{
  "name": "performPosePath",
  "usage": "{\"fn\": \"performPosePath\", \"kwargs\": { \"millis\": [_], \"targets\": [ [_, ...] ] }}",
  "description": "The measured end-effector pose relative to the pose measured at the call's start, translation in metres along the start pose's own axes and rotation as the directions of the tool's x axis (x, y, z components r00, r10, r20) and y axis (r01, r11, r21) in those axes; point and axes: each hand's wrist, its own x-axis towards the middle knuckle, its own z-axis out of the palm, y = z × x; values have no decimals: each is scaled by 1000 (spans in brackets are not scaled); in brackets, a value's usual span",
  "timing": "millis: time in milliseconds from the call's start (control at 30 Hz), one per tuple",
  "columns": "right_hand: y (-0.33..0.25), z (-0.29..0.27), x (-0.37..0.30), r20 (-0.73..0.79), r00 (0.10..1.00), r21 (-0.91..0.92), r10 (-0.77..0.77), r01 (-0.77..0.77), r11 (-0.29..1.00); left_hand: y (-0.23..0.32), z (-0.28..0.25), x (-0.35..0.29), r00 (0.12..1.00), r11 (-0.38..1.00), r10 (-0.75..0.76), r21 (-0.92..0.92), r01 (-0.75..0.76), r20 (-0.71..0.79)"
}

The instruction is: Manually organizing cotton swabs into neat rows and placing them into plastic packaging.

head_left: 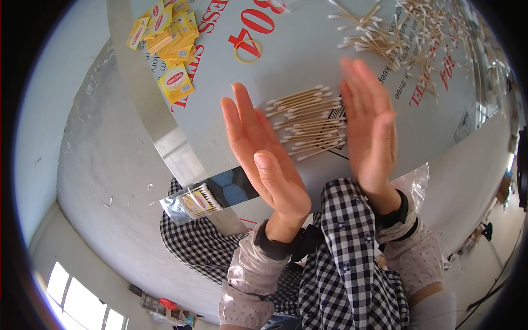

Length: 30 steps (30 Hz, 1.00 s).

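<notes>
A row of cotton swabs [309, 122] lies side by side on the grey sheet-covered table, their wooden sticks running roughly left to right. My left hand [264, 154] stands upright at the left ends of the row, fingers straight and thumb apart. On the other side, my right hand [369, 121] is held the same way, palm facing in, close to the right ends. Neither hand grips anything. Whether the palms touch the swab tips I cannot tell.
Loose cotton swabs [379, 41] are scattered at the far right. Yellow cards [173, 38] are heaped at the far left, near a yellow rubber band [247, 50]. A clear bag of swabs with a yellow card [195, 202] lies at the table's near left edge. Clear plastic [415, 184] lies right of my right wrist.
</notes>
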Motion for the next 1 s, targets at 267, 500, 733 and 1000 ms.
{"fn": "performPosePath", "kwargs": {
  "millis": [267, 500, 733, 1000],
  "targets": [
    [-1, 5, 9, 42, 999, 28, 2, -3, 1000, 2, 6, 2, 1000, 1000, -2, -4, 2, 23],
    [-22, -28, 6, 82, 983, -418, -163, 183, 890, 6, -20, -4, 971, 929, 119, 323, -183, 206],
    [-34, -35, 7, 494, 845, -716, -203, 528, 457, 4, -29, -37, 784, 138, -235, 818, -559, 575],
    [-30, -35, 12, 537, 830, -717, -153, 544, 436, -1, -29, -38, 774, 41, -226, 800, -599, 591]
  ]
}}
